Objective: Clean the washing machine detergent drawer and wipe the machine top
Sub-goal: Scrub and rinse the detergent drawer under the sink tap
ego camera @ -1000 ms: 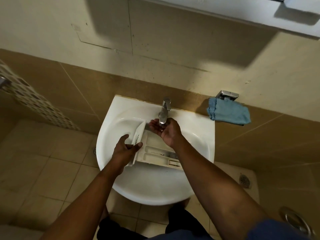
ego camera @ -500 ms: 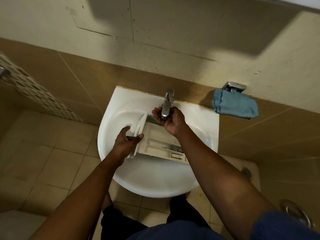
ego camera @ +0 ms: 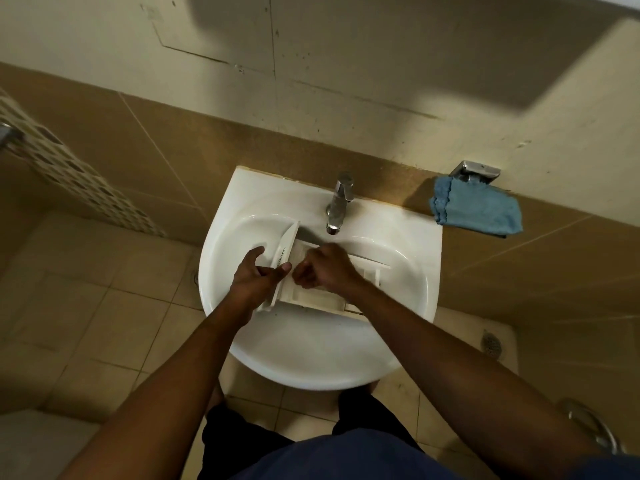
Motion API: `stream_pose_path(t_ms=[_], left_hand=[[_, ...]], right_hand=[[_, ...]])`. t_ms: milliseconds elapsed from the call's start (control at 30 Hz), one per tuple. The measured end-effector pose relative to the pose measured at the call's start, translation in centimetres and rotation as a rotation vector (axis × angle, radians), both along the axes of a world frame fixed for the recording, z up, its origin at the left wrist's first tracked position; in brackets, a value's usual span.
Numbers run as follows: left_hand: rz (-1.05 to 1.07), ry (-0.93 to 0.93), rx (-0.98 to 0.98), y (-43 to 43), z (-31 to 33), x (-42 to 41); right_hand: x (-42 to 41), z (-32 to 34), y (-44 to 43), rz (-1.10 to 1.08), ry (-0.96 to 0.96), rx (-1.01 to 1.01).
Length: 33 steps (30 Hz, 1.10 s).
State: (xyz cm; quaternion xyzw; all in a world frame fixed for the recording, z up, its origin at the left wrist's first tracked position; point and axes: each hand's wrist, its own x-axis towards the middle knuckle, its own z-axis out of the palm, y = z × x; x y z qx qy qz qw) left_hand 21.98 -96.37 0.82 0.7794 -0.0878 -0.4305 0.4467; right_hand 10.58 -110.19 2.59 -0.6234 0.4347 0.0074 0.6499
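Fingers of left hand (ego camera: 255,279) clamp the detergent drawer (ego camera: 313,295) front panel; right hand (ego camera: 323,268) curls loosely inside it.

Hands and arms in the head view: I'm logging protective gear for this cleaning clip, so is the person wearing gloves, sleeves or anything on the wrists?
No gloves: the left hand and right hand are bare. Both forearms are uncovered up to the bottom edge of the picture, with no watch, band or ring visible. No sleeve shows on either arm.
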Motion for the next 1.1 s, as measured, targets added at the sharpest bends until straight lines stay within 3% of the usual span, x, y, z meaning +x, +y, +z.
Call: stream_pose_path(t_ms=[67, 133, 300, 467, 633, 767, 900, 1000, 1100], left_hand=[[0.008, -0.006, -0.005, 0.0, -0.1, 0.0], [0.011, -0.009, -0.004, 0.1, -0.3, 0.0], [-0.013, -0.005, 0.009, 0.0, -0.6, 0.2], [-0.008, -0.014, -0.008, 0.1, -0.5, 0.1], [0.000, 0.000, -0.007, 0.1, -0.5, 0.1], [0.012, -0.003, -0.006, 0.2, -0.5, 0.1], [0.014, -0.022, -0.014, 0.1, -0.4, -0.1], [0.015, -0.013, -0.024, 0.1, -0.3, -0.1], [0.013, -0.005, -0.022, 0.1, -0.1, -0.1]], right_hand=[[0.0, -0.9, 1.2, 0.228, 0.038, -0.377], [-0.9, -1.7, 1.8, 0.349, 0.124, -0.600], [-4.3, -2.2, 1.6, 0.410, 0.056, -0.383], [-7.7, -3.2, 0.8, 0.724, 0.140, -0.728], [-8.2, -2.3, -1.2, 0.825, 0.322, -0.816], [-4.8, -1.1, 0.4, 0.689, 0.263, -0.878], [-4.1, -0.9, 2.7, 0.581, 0.122, -0.638], [-8.1, -2.7, 1.6, 0.690, 0.168, -0.869], [-9.4, -2.7, -0.4, 0.786, 0.327, -0.937]])
